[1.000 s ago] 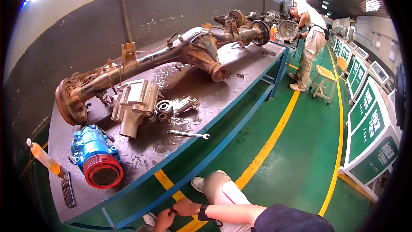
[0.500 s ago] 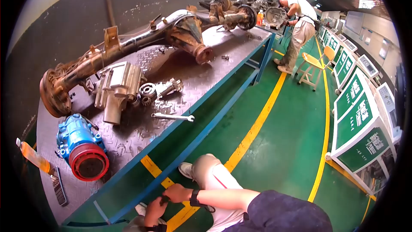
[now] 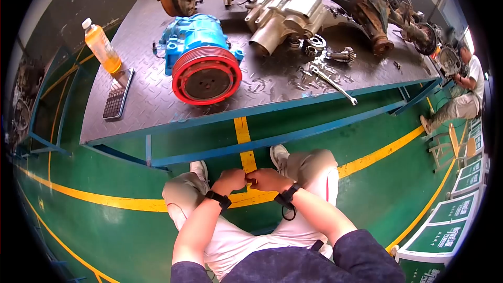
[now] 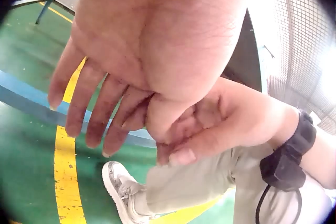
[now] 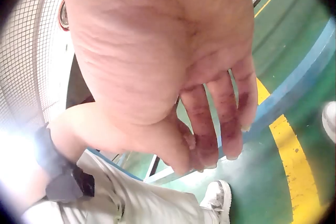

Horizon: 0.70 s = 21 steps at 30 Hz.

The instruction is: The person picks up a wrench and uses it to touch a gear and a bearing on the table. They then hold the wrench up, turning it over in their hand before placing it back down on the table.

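My left hand [image 3: 230,180] and right hand [image 3: 269,180] meet in front of my knees, below the table's front edge, in the head view. In the left wrist view the left hand [image 4: 152,40] shows its palm, the fingers loosely extended and the thumb by the other hand. The right hand's fingers [image 5: 227,111] hang relaxed in the right wrist view, partly hidden behind its palm. Neither hand shows a tool in it. Nearest on the table [image 3: 152,112] are a blue compressor with a red pulley [image 3: 207,76] and a phone [image 3: 118,94].
An orange drink bottle [image 3: 102,47] stands at the table's left. Behind are a grey metal housing [image 3: 288,15], loose gears [image 3: 315,46], a wrench [image 3: 335,86] and a rusty axle [image 3: 361,8]. Another person [image 3: 466,86] works at the far right, near a chair [image 3: 455,144]. A blue rail [image 3: 272,144] runs under the table.
My view has swung left and down, so the table now lies straight ahead and the compressor nearer the middle. Both hands stay together at my knees.
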Tool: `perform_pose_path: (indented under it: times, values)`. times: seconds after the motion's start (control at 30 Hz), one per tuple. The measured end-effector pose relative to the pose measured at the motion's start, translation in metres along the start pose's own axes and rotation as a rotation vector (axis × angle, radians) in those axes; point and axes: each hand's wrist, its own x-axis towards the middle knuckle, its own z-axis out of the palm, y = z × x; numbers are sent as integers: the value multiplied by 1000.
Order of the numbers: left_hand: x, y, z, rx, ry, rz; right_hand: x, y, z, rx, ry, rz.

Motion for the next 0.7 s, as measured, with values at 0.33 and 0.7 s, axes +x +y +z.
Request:
perform_pose_path:
  times: [0.33, 0.7]
  values:
    - [3, -4, 7, 81, -73, -58, 6, 10, 26, 106, -64, 19]
    - [14, 3, 7, 104, -178, -133, 16, 11, 31, -73, -121, 128]
